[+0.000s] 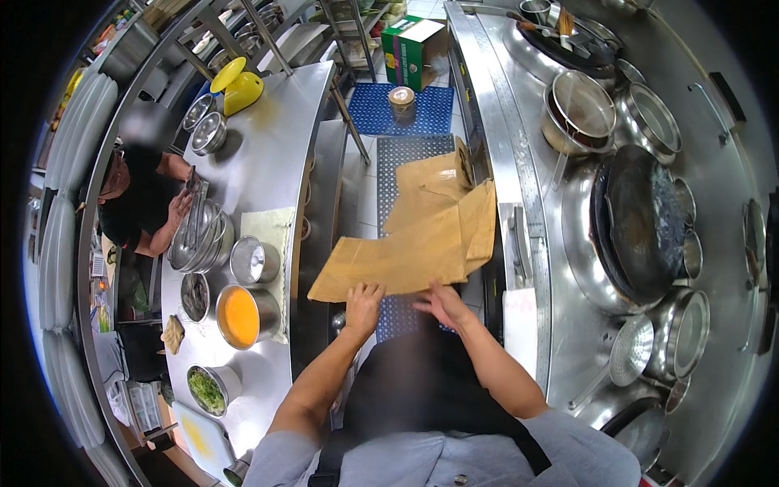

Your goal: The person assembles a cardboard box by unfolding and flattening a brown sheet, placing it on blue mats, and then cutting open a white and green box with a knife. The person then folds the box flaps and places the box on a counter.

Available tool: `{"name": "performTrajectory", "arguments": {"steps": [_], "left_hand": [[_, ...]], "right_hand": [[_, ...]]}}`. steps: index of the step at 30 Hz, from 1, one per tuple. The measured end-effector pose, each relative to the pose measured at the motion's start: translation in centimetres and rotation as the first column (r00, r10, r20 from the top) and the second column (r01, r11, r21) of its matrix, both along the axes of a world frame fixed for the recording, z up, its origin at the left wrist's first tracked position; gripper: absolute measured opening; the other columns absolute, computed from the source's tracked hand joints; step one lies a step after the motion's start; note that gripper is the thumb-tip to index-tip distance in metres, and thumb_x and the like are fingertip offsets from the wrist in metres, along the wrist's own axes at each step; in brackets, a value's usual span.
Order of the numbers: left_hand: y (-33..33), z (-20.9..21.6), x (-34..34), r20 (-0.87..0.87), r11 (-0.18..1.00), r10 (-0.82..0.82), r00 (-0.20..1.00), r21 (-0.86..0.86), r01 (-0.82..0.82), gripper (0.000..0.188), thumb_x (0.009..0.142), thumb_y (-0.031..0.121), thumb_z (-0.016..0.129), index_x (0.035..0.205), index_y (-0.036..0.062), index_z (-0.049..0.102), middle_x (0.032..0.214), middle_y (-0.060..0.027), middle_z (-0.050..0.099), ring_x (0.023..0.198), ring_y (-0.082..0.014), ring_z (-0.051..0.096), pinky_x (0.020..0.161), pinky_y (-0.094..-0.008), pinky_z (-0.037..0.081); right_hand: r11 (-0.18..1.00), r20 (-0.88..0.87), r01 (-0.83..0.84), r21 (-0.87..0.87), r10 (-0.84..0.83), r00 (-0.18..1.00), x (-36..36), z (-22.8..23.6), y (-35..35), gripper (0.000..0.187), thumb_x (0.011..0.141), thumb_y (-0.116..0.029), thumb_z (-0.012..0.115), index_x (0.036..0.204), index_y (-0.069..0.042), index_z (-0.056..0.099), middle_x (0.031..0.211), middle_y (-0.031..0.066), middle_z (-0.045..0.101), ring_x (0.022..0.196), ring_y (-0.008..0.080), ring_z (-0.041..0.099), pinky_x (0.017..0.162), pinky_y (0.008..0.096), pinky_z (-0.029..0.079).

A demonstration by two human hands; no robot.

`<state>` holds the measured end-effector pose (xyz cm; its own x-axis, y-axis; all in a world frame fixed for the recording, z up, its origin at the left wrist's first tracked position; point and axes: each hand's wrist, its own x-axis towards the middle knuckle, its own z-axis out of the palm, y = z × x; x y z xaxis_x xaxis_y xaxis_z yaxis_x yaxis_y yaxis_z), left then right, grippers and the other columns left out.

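A brown flattened cardboard box, creased and partly unfolded, spans the aisle in front of me. My left hand grips its near edge, fingers curled over the top. Farther right on that same edge, my right hand holds the cardboard with some fingertips over it and others showing below. Flaps of the cardboard rise at the far right, against the steel stove counter. What lies beneath the cardboard is partly hidden.
The steel worktable at left bears a pot of orange liquid, bowls and greens. Across it stands another person. Woks and strainers line the right counter. Ahead are a lidded container, blue mat and green box.
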<state>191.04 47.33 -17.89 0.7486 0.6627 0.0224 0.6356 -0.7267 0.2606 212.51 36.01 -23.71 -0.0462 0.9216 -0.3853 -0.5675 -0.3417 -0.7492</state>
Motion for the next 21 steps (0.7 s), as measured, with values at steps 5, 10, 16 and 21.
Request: {"name": "performTrajectory", "arguments": {"steps": [5,10,16,21], "left_hand": [[-3.3,-2.9,-4.1,-0.126,0.998,-0.026,0.992,-0.06,0.018,0.038,0.084,0.006,0.055,0.12,0.0093,0.066,0.112,-0.0075,0.068,0.103,-0.0295,0.057,0.087,-0.0438,0.043],[-8.1,-6.2,-8.1,-0.169,0.997,-0.013,0.986,-0.083,-0.001,0.036,0.083,0.007,0.057,0.117,0.0118,0.068,0.111,-0.0067,0.066,0.106,-0.0294,0.056,0.088,-0.0452,0.043],[-15.4,-12.0,-11.7,-0.097,0.96,-0.019,0.995,-0.282,-0.009,0.028,0.086,0.012,0.06,0.11,0.0162,0.074,0.105,-0.0084,0.066,0.108,-0.0304,0.056,0.092,-0.047,0.041],[-18.6,-4.1,-13.6,0.226,0.862,0.183,0.957,-0.505,-0.046,0.024,0.087,0.006,0.069,0.11,0.0101,0.073,0.106,-0.0106,0.068,0.102,-0.0331,0.062,0.091,-0.0447,0.046]], "right_hand": [[0.92,-0.012,0.298,-0.256,-0.311,0.95,-5.3,3.3,2.9,0.054,0.101,-0.029,0.058,0.146,-0.006,0.039,0.144,0.0151,0.049,0.129,0.0377,0.051,0.102,0.0606,0.044],[0.84,-0.16,0.406,-0.359,-0.484,0.861,-10.1,-1.8,-6.1,0.046,0.098,0.001,0.042,0.143,-0.002,0.037,0.138,0.0194,0.052,0.124,0.0431,0.055,0.097,0.0645,0.051],[0.72,-0.079,0.4,-0.567,-0.531,0.844,-13.4,-10.0,-14.2,0.043,0.098,0.002,0.043,0.141,0.0,0.039,0.137,0.023,0.053,0.121,0.0443,0.058,0.093,0.0625,0.054],[0.697,-0.037,0.369,-0.615,-0.493,0.87,-15.2,-19.9,-18.9,0.041,0.098,0.001,0.045,0.138,0.001,0.041,0.135,0.0225,0.055,0.117,0.0423,0.061,0.09,0.0578,0.057]]}}
